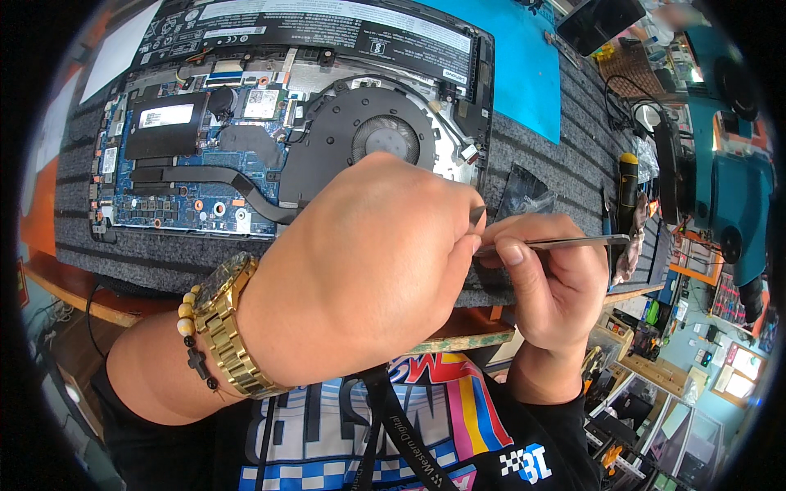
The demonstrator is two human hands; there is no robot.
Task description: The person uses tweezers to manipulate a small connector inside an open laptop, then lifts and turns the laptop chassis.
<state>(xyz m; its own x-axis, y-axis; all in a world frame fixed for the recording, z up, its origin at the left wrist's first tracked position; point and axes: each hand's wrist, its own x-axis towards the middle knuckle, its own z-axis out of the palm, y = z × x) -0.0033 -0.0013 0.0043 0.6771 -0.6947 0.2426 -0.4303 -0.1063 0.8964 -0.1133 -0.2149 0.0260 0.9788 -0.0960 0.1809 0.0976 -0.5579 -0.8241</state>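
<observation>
My left hand (368,245), with a gold watch at its wrist, is closed above the front right part of an opened laptop base. A dark tip (476,214) shows between its thumb and fingers; what it belongs to is hidden. Close by on the right, my right hand (553,270) pinches slim metal tweezers (585,241), held nearly level and pointing at my left fingers. The laptop shows its black fan (336,131), a dark heat pipe (213,173), a blue circuit board (176,214) and a long black battery (327,37). My left hand covers the fan's near edge.
The laptop lies on a grey ribbed mat (123,266) over a wooden table. To the right are a small dark plastic bag (524,192), a yellow-and-black screwdriver (627,184) and a blue sheet (528,82). A teal machine (729,164) stands farther right.
</observation>
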